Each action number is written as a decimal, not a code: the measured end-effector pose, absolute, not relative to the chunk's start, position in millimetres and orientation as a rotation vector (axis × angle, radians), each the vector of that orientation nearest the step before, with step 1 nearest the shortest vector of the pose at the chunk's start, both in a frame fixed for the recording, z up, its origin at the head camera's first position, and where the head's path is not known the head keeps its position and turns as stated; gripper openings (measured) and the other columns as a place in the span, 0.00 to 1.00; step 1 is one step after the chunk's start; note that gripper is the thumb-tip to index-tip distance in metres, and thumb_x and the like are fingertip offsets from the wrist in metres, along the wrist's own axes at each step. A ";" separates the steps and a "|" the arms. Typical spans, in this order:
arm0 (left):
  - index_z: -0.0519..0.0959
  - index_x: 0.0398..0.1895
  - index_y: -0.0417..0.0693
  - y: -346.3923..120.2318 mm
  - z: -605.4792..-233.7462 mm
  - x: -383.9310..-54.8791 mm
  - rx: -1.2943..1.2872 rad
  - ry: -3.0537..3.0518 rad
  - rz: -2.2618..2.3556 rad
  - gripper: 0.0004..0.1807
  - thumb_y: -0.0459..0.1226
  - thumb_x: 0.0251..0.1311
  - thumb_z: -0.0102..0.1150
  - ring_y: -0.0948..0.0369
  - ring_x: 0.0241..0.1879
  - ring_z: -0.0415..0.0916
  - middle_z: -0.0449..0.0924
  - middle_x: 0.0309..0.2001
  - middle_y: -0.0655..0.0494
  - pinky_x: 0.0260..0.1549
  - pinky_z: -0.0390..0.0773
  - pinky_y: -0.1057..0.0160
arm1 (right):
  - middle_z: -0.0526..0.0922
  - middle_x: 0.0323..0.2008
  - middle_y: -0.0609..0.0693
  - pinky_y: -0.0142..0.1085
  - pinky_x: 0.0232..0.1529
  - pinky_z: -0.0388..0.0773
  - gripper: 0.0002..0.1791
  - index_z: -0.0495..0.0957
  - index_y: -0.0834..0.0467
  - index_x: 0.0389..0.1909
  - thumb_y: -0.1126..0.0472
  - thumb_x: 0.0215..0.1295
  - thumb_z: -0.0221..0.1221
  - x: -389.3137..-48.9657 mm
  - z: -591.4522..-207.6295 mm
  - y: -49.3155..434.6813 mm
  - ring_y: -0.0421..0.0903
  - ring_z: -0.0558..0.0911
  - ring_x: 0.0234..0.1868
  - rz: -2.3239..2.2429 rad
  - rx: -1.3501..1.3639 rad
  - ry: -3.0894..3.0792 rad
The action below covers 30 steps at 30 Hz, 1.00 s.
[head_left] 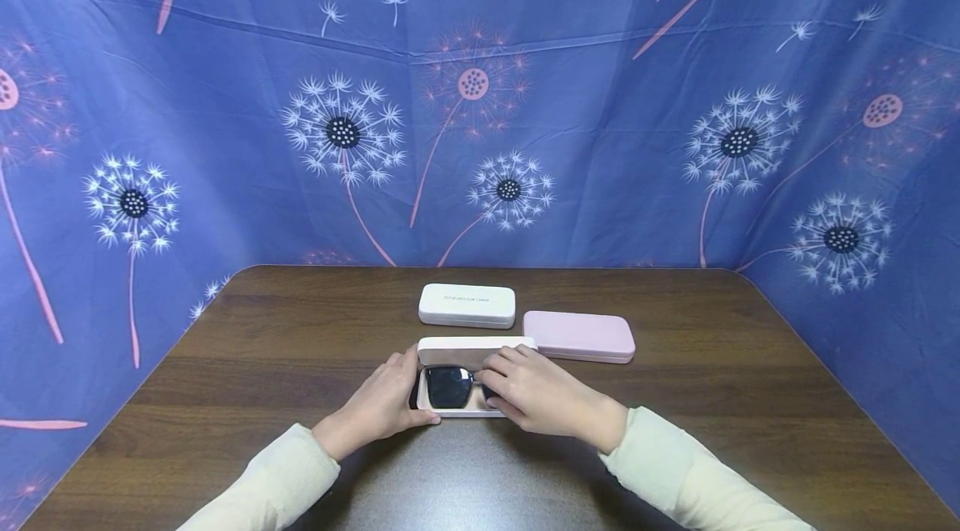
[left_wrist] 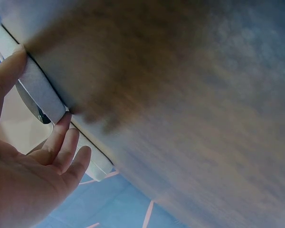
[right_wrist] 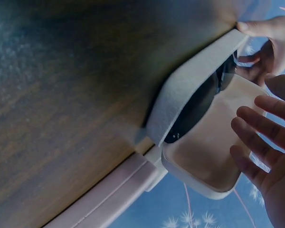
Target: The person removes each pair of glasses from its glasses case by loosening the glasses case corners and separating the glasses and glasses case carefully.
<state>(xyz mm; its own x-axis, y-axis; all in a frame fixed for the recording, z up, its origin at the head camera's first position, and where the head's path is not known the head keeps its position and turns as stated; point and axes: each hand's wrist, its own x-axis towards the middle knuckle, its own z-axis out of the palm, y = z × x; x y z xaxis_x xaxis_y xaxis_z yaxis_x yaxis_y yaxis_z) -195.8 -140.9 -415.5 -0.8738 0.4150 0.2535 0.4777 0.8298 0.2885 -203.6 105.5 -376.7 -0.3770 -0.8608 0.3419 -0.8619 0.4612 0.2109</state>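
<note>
The left hand (head_left: 377, 408) reaches in from the lower left and holds the left end of the open case (head_left: 457, 413), thumb at the front edge, fingers spread toward the back corner. The right hand (head_left: 542, 399) comes from the lower right, back upward, fingers apart and gently bent over the case (gripping nothing, by the right wrist view). The sunglasses (head_left: 447, 388) lie inside, partly under those fingers. Behind, on the table (head_left: 300, 331), sit a closed white case (head_left: 467, 306) and a pink case (head_left: 577, 337).
</note>
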 end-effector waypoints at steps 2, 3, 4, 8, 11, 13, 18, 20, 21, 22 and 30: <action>0.58 0.61 0.36 -140.9 -415.7 -196.0 -0.699 -2.827 -0.520 0.55 0.51 0.30 0.75 0.51 0.47 0.72 0.74 0.49 0.44 0.46 0.74 0.52 | 0.78 0.40 0.43 0.37 0.46 0.74 0.14 0.76 0.53 0.45 0.55 0.58 0.58 -203.8 -380.0 104.4 0.41 0.76 0.44 -0.017 1.442 -2.296; 0.58 0.61 0.36 -140.9 -415.7 -196.0 -0.700 -2.826 -0.519 0.55 0.52 0.30 0.75 0.51 0.47 0.72 0.74 0.49 0.45 0.46 0.74 0.52 | 0.78 0.40 0.43 0.36 0.46 0.74 0.13 0.76 0.53 0.44 0.55 0.58 0.59 -204.1 -381.6 103.7 0.41 0.76 0.43 -0.029 1.436 -2.283; 0.58 0.61 0.36 -140.9 -415.8 -196.0 -0.701 -2.824 -0.520 0.54 0.51 0.30 0.75 0.51 0.46 0.72 0.74 0.49 0.45 0.46 0.74 0.52 | 0.78 0.39 0.43 0.36 0.46 0.74 0.13 0.77 0.52 0.43 0.55 0.57 0.59 -204.2 -383.1 103.2 0.41 0.76 0.42 -0.041 1.430 -2.268; 0.58 0.61 0.36 -140.9 -416.0 -196.1 -0.700 -2.824 -0.513 0.55 0.52 0.30 0.75 0.51 0.46 0.73 0.74 0.49 0.44 0.46 0.74 0.52 | 0.78 0.36 0.43 0.35 0.44 0.74 0.12 0.77 0.53 0.40 0.55 0.55 0.61 -204.8 -388.1 100.7 0.42 0.75 0.38 -0.114 1.395 -2.216; 0.58 0.61 0.35 -140.9 -416.3 -196.4 -0.701 -2.825 -0.504 0.56 0.52 0.30 0.75 0.51 0.46 0.73 0.74 0.49 0.43 0.46 0.74 0.52 | 0.77 0.35 0.43 0.35 0.41 0.73 0.12 0.76 0.53 0.39 0.54 0.55 0.61 -205.2 -391.2 99.0 0.42 0.75 0.37 -0.174 1.360 -2.205; 0.57 0.61 0.34 -140.9 -416.4 -196.4 -0.702 -2.823 -0.499 0.56 0.52 0.30 0.75 0.51 0.46 0.73 0.75 0.49 0.43 0.46 0.74 0.52 | 0.77 0.35 0.44 0.34 0.39 0.73 0.12 0.76 0.54 0.39 0.53 0.56 0.60 -205.4 -392.8 97.6 0.42 0.75 0.36 -0.205 1.337 -2.213; 0.58 0.61 0.34 -140.8 -416.7 -196.7 -0.705 -2.819 -0.499 0.56 0.52 0.30 0.75 0.52 0.46 0.73 0.75 0.49 0.43 0.46 0.74 0.52 | 0.77 0.35 0.45 0.33 0.35 0.70 0.14 0.77 0.54 0.41 0.50 0.58 0.58 -204.7 -395.1 93.8 0.42 0.74 0.35 -0.276 1.289 -2.249; 0.58 0.61 0.34 -140.8 -416.5 -196.6 -0.703 -2.819 -0.503 0.56 0.52 0.30 0.75 0.52 0.46 0.73 0.75 0.49 0.43 0.46 0.74 0.52 | 0.77 0.35 0.44 0.32 0.33 0.69 0.15 0.77 0.53 0.40 0.49 0.58 0.58 -204.3 -395.4 92.1 0.42 0.73 0.35 -0.302 1.277 -2.261; 0.58 0.61 0.34 -140.7 -416.2 -196.5 -0.702 -2.820 -0.504 0.56 0.52 0.30 0.75 0.51 0.46 0.73 0.75 0.49 0.43 0.46 0.74 0.52 | 0.77 0.34 0.44 0.32 0.33 0.69 0.15 0.77 0.53 0.41 0.48 0.58 0.58 -204.1 -395.6 91.3 0.42 0.73 0.35 -0.313 1.272 -2.268; 0.58 0.61 0.33 -140.6 -416.0 -196.5 -0.702 -2.820 -0.506 0.56 0.51 0.30 0.75 0.51 0.46 0.73 0.75 0.49 0.42 0.47 0.73 0.53 | 0.77 0.34 0.44 0.32 0.33 0.69 0.15 0.77 0.53 0.40 0.48 0.58 0.58 -204.0 -396.0 90.5 0.42 0.73 0.35 -0.322 1.267 -2.275; 0.59 0.60 0.33 -140.8 -415.3 -196.1 -0.706 -2.817 -0.524 0.55 0.51 0.29 0.76 0.52 0.45 0.73 0.76 0.45 0.46 0.45 0.74 0.53 | 0.77 0.33 0.44 0.32 0.31 0.69 0.14 0.78 0.53 0.37 0.48 0.55 0.60 -203.1 -399.0 84.7 0.42 0.74 0.34 -0.368 1.215 -2.335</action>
